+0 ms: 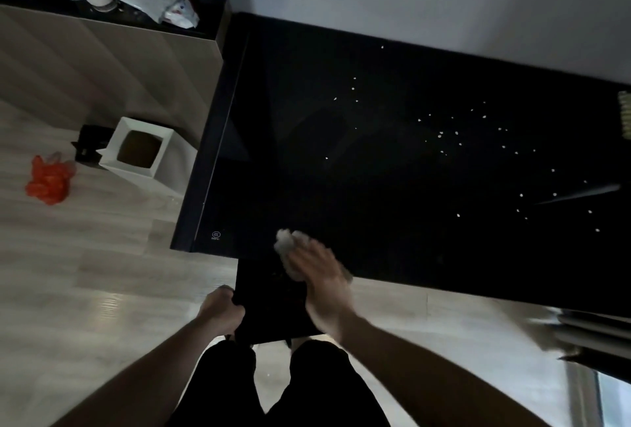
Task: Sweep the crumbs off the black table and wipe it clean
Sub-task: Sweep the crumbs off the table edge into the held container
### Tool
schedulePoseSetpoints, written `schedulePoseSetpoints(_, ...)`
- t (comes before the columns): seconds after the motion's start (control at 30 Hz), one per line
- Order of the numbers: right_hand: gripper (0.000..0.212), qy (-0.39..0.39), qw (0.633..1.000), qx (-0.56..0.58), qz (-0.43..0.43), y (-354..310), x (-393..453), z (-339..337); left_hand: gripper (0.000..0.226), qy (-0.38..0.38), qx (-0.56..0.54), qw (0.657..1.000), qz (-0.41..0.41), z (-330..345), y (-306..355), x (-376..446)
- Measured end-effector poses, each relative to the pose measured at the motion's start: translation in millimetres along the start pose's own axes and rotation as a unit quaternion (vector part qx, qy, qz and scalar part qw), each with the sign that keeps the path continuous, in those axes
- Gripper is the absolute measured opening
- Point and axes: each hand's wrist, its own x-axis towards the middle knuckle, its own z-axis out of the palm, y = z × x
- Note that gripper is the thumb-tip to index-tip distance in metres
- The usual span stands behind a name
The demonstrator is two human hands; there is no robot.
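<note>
Crumbs, light and loose at 2 o'clock, scatter easily; our right grip clenches a soft wad, left grip clasps a black tray.

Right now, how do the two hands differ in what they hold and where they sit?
The right hand presses a pale wad of cloth or tissue on the black table at its near edge; the left hand grips a dark flat tray or pan below that edge. The right hand is motion-blurred, the left hand sharp. Both are bare and close together.
</note>
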Motion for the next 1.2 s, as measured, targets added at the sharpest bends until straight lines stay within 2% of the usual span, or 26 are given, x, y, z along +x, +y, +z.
schedulePoseSetpoints(0.07, 0.076, -0.039, 0.996, 0.06, -0.044, -25.2, -16.3, -0.7, 0.01, 0.001, 0.008, 1.0, 0.002, 0.0, 3.3, -4.9)
schedulePoseSetpoints(0.13, 0.064, -0.039, 0.989, 0.131, -0.051, -44.4, -22.4, -15.7, 0.009, 0.004, 0.014, 1.0, 0.002, 0.5, 6.0, -9.1)
schedulePoseSetpoints(0.17, 0.06, -0.011, 0.986, 0.16, -0.038, -42.0, -21.9, -19.6, 0.011, 0.005, 0.018, 1.0, 0.002, 0.8, 6.7, -10.1)
schedulePoseSetpoints(0.23, 0.057, 0.044, 0.966, 0.245, 0.067, -23.5, -16.9, -39.2, 0.014, 0.005, 0.021, 1.0, 0.006, 1.3, 8.1, -11.9)
schedulePoseSetpoints(0.33, 0.074, 0.173, 0.961, 0.189, 0.104, 15.7, -9.2, -88.8, 0.017, 0.005, 0.026, 1.0, 0.014, 3.0, 10.1, -12.8)
schedulePoseSetpoints(0.4, 0.08, 0.249, 0.944, 0.168, 0.137, 50.7, -5.2, -131.7, 0.018, 0.004, 0.029, 0.999, 0.013, 4.3, 11.5, -12.6)
schedulePoseSetpoints(0.5, 0.082, 0.309, 0.92, 0.075, 0.228, 109.3, 0.5, -185.1, 0.018, -0.002, 0.03, 0.999, 0.017, 6.0, 11.9, -11.0)
schedulePoseSetpoints(0.63, 0.073, 0.233, 0.913, -0.015, 0.336, 167.4, 11.2, -210.2, 0.019, 0.0, 0.033, 0.999, 0.025, 7.9, 10.8, -9.0)
schedulePoseSetpoints(0.7, 0.069, 0.208, 0.912, -0.029, 0.352, 172.3, 15.5, -202.7, 0.018, 0.001, 0.031, 0.999, 0.034, 8.5, 10.2, -8.9)
schedulePoseSetpoints(0.8, 0.068, 0.226, 0.927, -0.061, 0.293, 153.8, 18.6, -170.9, 0.014, -0.002, 0.021, 0.999, 0.034, 8.6, 7.7, -9.5)
schedulePoseSetpoints(0.9, 0.077, 0.199, 0.954, -0.048, 0.22, 123.9, 17.2, -129.3, 0.014, -0.003, 0.02, 0.999, 0.031, 8.4, 5.0, -11.7)
schedulePoseSetpoints(1.07, 0.092, 0.079, 0.991, -0.014, 0.11, 46.7, -8.4, -39.4, 0.016, 0.02, 0.015, 0.999, 0.024, 7.6, 8.7, -25.2)
schedulePoseSetpoints(1.13, 0.089, 0.03, 0.997, 0.021, 0.066, 14.0, -21.9, -7.9, 0.018, 0.02, 0.005, 1.0, 0.017, 6.3, 5.8, -26.4)
schedulePoseSetpoints(1.2, 0.076, -0.04, 0.994, 0.097, 0.032, -20.2, -34.5, 12.3, 0.018, 0.021, 0.002, 1.0, 0.012, 3.7, 2.1, -26.6)
